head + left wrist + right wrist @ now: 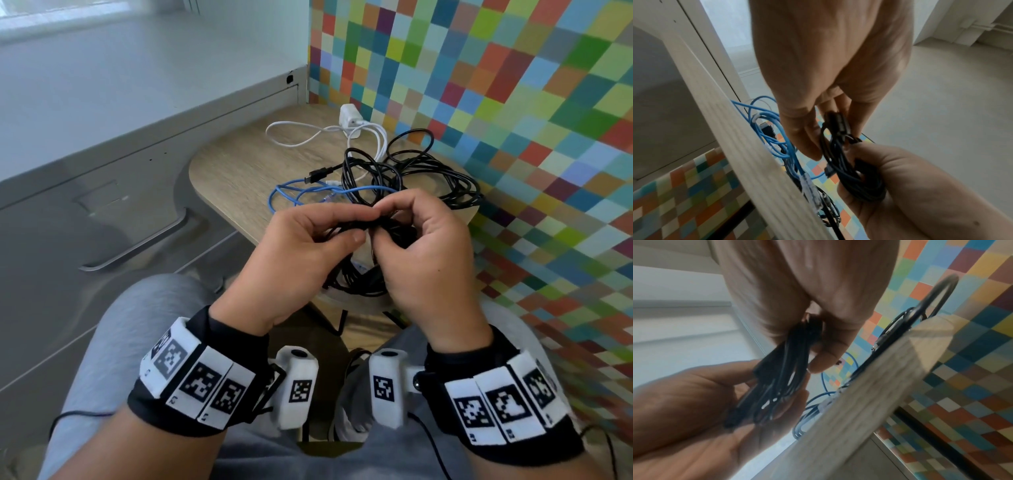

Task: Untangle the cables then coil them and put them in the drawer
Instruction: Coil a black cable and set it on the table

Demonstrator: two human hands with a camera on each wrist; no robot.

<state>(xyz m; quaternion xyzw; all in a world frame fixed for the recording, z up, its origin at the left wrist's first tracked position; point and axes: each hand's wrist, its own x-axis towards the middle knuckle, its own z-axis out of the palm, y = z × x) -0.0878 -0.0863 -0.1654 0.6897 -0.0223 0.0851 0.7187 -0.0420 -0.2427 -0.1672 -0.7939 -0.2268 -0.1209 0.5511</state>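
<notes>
My left hand and right hand meet above the table's near edge, and both pinch a coiled black cable whose loops hang below them. In the left wrist view my left fingers grip the top of the black coil while the right hand's palm cups it. In the right wrist view the right fingers clamp the same bundle. A tangle of black cables, a blue cable and a white cable with its charger lie on the wooden table.
Grey drawer fronts with a metal handle stand to the left of the table, all closed. A wall of coloured squares runs along the right and behind. My knees in grey trousers sit below the hands.
</notes>
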